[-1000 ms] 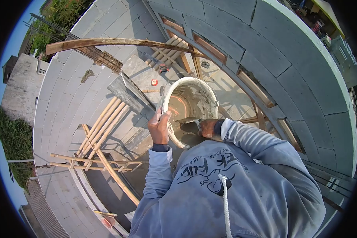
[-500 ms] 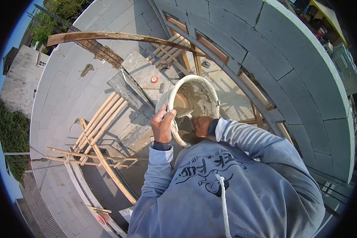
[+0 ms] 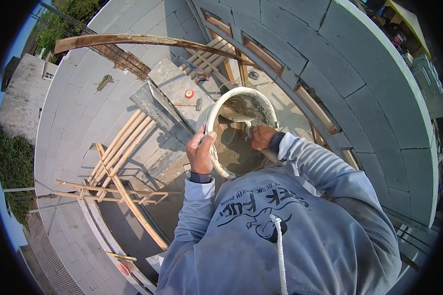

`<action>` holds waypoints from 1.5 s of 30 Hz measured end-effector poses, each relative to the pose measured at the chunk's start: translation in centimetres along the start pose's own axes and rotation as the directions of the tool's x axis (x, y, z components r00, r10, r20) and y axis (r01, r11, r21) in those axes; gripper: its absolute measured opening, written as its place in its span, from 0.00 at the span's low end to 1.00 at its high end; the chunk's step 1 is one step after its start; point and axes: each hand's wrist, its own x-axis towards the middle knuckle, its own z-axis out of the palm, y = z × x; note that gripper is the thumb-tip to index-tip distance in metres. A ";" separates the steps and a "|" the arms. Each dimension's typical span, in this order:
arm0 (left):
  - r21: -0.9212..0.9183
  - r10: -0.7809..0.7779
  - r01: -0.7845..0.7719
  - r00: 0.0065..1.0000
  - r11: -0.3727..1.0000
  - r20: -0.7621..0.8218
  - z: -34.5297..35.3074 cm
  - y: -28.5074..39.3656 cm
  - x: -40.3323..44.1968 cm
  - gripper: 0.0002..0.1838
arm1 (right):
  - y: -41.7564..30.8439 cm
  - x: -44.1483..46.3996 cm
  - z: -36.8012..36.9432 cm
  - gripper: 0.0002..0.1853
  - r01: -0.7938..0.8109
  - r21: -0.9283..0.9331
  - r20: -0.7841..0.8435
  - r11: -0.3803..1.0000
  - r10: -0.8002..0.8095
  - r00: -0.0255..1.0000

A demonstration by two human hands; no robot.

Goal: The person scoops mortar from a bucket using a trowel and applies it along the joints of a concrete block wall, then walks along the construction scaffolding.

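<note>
A pale round bucket with grey mortar inside is tipped close to my chest. My left hand grips its left rim, thumb over the edge and fingers on the outside. Inside the bucket, near the right wall, my right hand is closed round the handle of a trowel. The mortar-coated trowel blade points left, above the mortar. The lower part of the handle is hidden in my right fist.
Bamboo poles and a long wooden strip lie to the left and above. Grey block walls rise on both sides. Far below are a hammer, a red tape measure and sandals.
My right hand and the trowel have moved up and to the right inside the bucket. The bucket's opening has turned more toward me, showing more mortar. My left hand stays on the rim.
</note>
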 end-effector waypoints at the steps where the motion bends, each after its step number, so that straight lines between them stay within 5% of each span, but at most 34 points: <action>1: -0.020 -0.012 0.012 1.000 1.000 0.001 0.2 0.0 0.1 0.19 | 0.1 0.0 1.1 0.09 0.056 0.061 -0.061 0.997 -0.052 0.997; 2: -0.040 -0.023 0.023 1.000 0.999 0.001 0.5 0.0 0.2 0.17 | 0.2 -0.1 2.2 0.09 0.117 0.118 -0.125 0.986 -0.102 0.987; 3: -0.059 -0.034 0.033 0.999 0.998 0.000 0.7 -0.1 0.3 0.16 | -0.3 0.2 2.0 0.14 0.051 0.315 0.140 0.948 -0.100 0.985; 10: -0.167 -0.122 0.127 0.992 0.978 0.035 0.4 -0.8 0.7 0.13 | -2.8 2.6 -1.0 0.14 -0.305 0.600 0.450 0.740 0.004 0.893; 13: -0.196 -0.104 0.107 0.994 0.975 0.027 0.3 -0.8 0.9 0.13 | -3.1 2.5 1.5 0.16 -0.549 0.767 0.561 0.331 0.068 0.825; 15: -0.202 -0.106 0.110 0.994 0.973 0.030 -0.5 -1.3 0.9 0.15 | -3.6 2.1 2.6 0.16 -0.487 0.843 0.476 0.229 0.104 0.873; 17: -0.217 -0.123 0.126 0.992 0.968 0.029 -0.6 -1.0 0.6 0.22 | -4.5 2.0 2.5 0.17 -0.585 0.811 0.585 -0.026 0.092 0.806; 18: -0.227 -0.129 0.132 0.991 0.965 0.027 -0.6 -0.6 0.6 0.27 | -4.1 3.0 -3.0 0.17 -0.690 0.693 0.710 -0.209 0.031 0.704; 19: -0.233 -0.123 0.119 0.992 0.965 0.000 -0.8 -0.6 0.7 0.23 | -3.7 3.7 -6.0 0.17 -0.762 0.533 0.805 -0.368 -0.056 0.590; 22: -0.241 -0.096 0.078 0.994 0.967 -0.060 -0.9 0.6 0.8 0.18 | -3.8 4.2 -6.1 0.19 -0.664 0.414 0.776 -0.622 -0.140 0.615; 26: -0.240 -0.054 0.034 0.996 0.970 -0.076 -2.1 2.5 0.5 0.26 | -3.3 4.5 -5.1 0.16 -0.410 0.265 0.543 -0.873 -0.216 0.811; 28: -0.363 -0.036 0.047 0.999 0.931 0.036 -2.0 4.3 0.6 0.28 | -3.3 4.5 -5.2 0.18 -0.338 0.248 0.517 -0.908 -0.171 0.839; 34: -0.308 0.010 -0.070 0.981 0.949 -0.194 -3.1 2.5 1.6 0.26 | -2.5 3.1 -8.2 0.24 -0.288 0.194 0.370 -0.938 -0.202 0.907; 38: -0.434 -0.086 -0.031 0.966 0.900 -0.246 -5.6 -0.4 2.4 0.26 | -2.8 -1.0 -10.0 0.25 -0.094 0.431 0.274 -0.898 0.032 0.961; 42: -0.383 -0.148 -0.007 0.915 0.924 -0.375 -8.4 -3.0 2.3 0.20 | -3.6 -6.3 -14.1 0.22 0.321 0.493 0.278 -0.809 0.496 0.823; 45: -0.170 -0.124 0.059 0.909 0.984 -0.399 -10.8 -5.0 1.5 0.16 | -2.2 -9.9 -17.5 0.21 0.541 0.681 0.107 -0.493 0.798 0.593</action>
